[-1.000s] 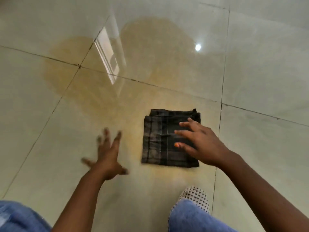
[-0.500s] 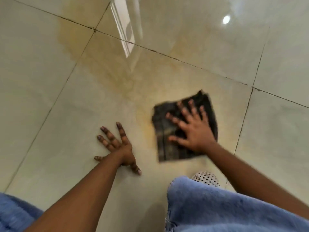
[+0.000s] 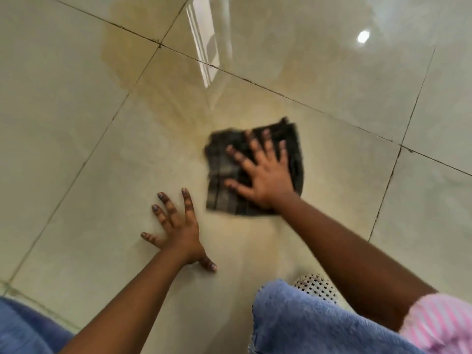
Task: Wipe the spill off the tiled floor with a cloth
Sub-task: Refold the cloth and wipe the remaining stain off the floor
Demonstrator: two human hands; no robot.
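A dark checked cloth [image 3: 221, 180], folded into a square, lies on the glossy beige tiled floor [image 3: 58, 129]. My right hand [image 3: 265, 175] presses flat on top of it with fingers spread, covering its right half. A yellowish-brown spill [image 3: 176, 103] spreads over the tiles from just beyond the cloth up and to the left, across the grout lines. My left hand [image 3: 178, 231] rests palm-down on the floor, left of and nearer than the cloth, fingers apart and holding nothing.
My knees in blue jeans fill the bottom right [image 3: 306, 325] and bottom left [image 3: 23, 330] corners. A white dotted shoe [image 3: 316, 286] shows beside the right knee. A pink striped sleeve [image 3: 439, 325] is at the lower right. Light reflections glare on the wet tiles.
My right hand went from fingertips on the cloth to pressing flat on it and has slid and turned it. My left hand came down onto the floor and stays planted.
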